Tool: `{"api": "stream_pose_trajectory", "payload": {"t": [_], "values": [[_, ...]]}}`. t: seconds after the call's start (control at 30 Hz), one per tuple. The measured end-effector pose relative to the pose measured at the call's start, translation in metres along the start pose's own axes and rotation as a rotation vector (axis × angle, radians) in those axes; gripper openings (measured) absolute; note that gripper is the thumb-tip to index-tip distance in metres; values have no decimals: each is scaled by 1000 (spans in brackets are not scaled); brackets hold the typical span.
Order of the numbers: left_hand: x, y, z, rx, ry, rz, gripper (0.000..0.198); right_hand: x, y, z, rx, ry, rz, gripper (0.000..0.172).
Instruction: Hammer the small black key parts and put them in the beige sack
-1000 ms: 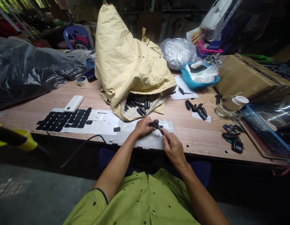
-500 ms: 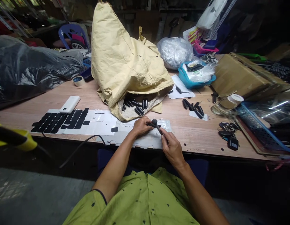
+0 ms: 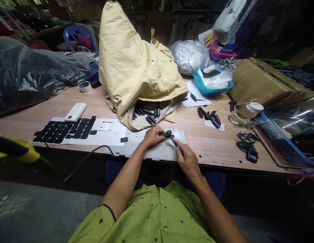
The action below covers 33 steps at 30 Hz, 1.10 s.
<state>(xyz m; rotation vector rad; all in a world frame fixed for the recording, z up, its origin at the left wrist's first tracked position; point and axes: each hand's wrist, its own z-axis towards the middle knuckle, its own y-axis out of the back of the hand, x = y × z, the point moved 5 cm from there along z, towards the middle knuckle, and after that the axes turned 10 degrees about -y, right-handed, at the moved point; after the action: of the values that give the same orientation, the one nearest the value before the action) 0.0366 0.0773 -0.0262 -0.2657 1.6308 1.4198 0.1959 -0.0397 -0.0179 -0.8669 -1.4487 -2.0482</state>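
The small black part (image 3: 164, 135) over the white board (image 3: 157, 154) could slip, because the fingers of the left hand (image 3: 153, 136) seem to pinch only its end, while the right hand (image 3: 188, 162) clamps the round-headed tool (image 3: 168, 132) close by.

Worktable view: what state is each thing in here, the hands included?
Left hand: closed on a small black part
Right hand: closed on the tool
Sack: mouth open, black pieces showing
Sheet: partly covered with black patches
Jar: lid on
Tape roll: lying flat
Teal basket: open-topped, filled
Box: open or shut, cannot tell
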Motion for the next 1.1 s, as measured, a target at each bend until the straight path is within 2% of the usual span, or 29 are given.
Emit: {"api": "stream_pose_trajectory", "payload": {"t": [0.1,0.2,0.33,0.43,0.67,0.77,0.87,0.97,1.03,1.1], "values": [[-1,0,1,1,-12,2,23,-4,5,6,-40,-5,-20,39],[-2,2,1,7,-2,3,22,-14,16,23,-125,-29,-95,39],[-2,2,-1,21,-1,1,21,-41,32,57,-257,-131,-330,38],[-2,3,-3,24,-3,15,21,-59,35,75,-301,-126,-472,36],[-4,10,-6,31,-35,11,21,-63,27,79,-288,-112,-587,33],[-19,9,-24,24,-112,-76,23,-59,26,78,-306,-96,-603,33],[-44,-10,-63,136,-266,-211,24,-58,26,77,-318,-83,-612,35],[-58,-45,-108,367,-343,-290,23,-59,26,77,-300,-93,-613,35],[-49,-70,-129,482,-254,-258,23,-58,26,77,-301,-103,-618,36],[-25,-90,-141,531,-45,-163,25,-57,27,77,-310,-106,-624,37]]}}
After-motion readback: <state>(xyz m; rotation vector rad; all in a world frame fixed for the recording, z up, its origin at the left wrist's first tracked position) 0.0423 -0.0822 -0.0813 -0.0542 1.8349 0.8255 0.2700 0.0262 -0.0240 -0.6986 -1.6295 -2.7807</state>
